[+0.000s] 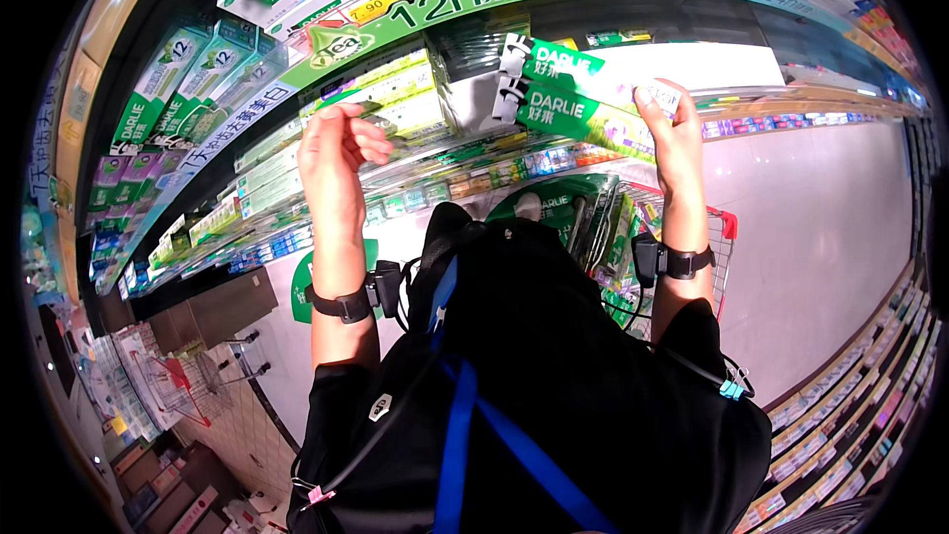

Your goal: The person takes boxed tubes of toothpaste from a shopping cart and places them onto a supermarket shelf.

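Observation:
My right hand [671, 126] is closed on the ends of two Darlie toothpaste boxes [567, 111], green and white, side by side with white plastic hanger clips at their far ends. The boxes are held over a shelf front. My left hand [341, 137] is raised over stacked green and white toothpaste boxes [408, 96] on the shelf, its fingers loosely curled with nothing seen between them. Whether it touches the stack, I cannot tell. A white box or panel [726, 65] lies on the shelf behind the held boxes.
A green shelf strip [460, 4] curves across the top. Hanging toothpaste packs [170, 81] are at the left. By my right forearm stands a wire shopping cart [723, 237] with toothpaste boxes. Another cart [185, 386] is at lower left, and stocked shelves [852, 400] line the lower right.

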Motion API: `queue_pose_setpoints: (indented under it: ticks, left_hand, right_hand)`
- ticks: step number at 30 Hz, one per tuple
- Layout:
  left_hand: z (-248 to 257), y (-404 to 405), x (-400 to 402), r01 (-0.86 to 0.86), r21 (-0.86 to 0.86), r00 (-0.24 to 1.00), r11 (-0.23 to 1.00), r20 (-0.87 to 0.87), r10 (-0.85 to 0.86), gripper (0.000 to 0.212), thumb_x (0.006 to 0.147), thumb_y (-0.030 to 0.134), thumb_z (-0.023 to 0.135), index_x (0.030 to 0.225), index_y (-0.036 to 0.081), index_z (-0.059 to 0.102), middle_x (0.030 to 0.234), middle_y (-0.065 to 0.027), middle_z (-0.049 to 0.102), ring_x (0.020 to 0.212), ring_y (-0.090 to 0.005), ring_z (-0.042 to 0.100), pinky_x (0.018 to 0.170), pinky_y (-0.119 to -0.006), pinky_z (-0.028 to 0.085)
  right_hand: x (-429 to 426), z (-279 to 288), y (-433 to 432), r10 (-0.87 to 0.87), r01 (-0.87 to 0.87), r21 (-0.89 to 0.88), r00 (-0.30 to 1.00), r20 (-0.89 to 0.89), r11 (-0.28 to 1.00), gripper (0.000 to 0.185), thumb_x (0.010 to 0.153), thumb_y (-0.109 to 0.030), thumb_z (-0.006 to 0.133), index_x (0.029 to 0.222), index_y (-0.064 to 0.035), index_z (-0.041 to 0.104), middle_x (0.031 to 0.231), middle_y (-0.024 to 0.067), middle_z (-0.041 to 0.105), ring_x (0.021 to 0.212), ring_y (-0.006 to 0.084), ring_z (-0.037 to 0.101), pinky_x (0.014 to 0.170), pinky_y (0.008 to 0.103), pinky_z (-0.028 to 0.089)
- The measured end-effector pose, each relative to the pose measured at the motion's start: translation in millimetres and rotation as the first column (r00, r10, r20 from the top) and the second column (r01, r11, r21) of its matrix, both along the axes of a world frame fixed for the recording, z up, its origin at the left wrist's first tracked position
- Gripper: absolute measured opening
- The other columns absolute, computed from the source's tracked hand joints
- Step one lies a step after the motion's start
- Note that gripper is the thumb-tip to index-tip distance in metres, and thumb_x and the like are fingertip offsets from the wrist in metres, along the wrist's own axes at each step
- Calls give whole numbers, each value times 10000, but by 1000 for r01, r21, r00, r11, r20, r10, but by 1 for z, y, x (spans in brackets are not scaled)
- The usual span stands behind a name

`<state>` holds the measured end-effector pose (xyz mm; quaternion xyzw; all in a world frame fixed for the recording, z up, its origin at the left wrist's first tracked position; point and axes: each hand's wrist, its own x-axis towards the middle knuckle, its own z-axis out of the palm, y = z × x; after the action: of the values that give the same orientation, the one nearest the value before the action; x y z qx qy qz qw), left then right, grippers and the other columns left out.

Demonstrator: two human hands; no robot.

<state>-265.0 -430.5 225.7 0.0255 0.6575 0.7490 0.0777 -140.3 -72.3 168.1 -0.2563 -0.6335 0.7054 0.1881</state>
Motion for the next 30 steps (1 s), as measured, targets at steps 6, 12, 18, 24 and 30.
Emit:
queue_pose_setpoints:
  ticks: [6,12,18,24,30]
  left_hand:
    - [0,-5,3,-165,10,979,986,-121,165,281,1070,259,473,1032,10,598,729,-82,620,584,-147,573,522,-261,428]
    - [-2,-1,9,-218,-43,970,975,-119,211,263,1066,237,483,1001,19,614,721,-77,628,582,-139,570,518,-252,412]
    - [-23,-30,2,-395,-292,902,871,-302,308,214,1038,170,523,960,30,666,939,-56,674,871,-109,601,736,-250,457]
    - [-55,-63,-17,-501,-367,836,783,-440,329,216,1025,167,538,1111,24,677,1145,-45,663,1062,-126,575,965,-274,425]
    - [-51,-74,-27,-360,-367,923,858,-274,270,413,1058,276,468,1334,-3,596,1352,-155,602,1278,-240,527,1111,-333,348]
  right_hand:
    - [-45,-13,12,86,-63,148,984,-158,987,468,876,-177,815,1205,14,543,999,89,684,920,120,651,784,263,533]
    - [-67,-14,2,113,-84,187,982,-150,979,460,879,-173,812,1209,8,547,1026,89,684,923,117,647,801,260,526]
    - [-56,11,-26,104,-119,-94,983,-148,988,364,913,-163,769,1165,17,578,1050,65,689,943,120,660,833,265,533]
    - [-94,23,-83,326,-356,-183,929,-174,916,420,914,-255,772,1177,25,604,1068,91,707,949,135,668,854,288,537]
    - [-148,10,-135,529,-525,-78,847,41,847,596,871,-410,782,1203,64,641,1170,133,691,1058,164,639,916,300,486]
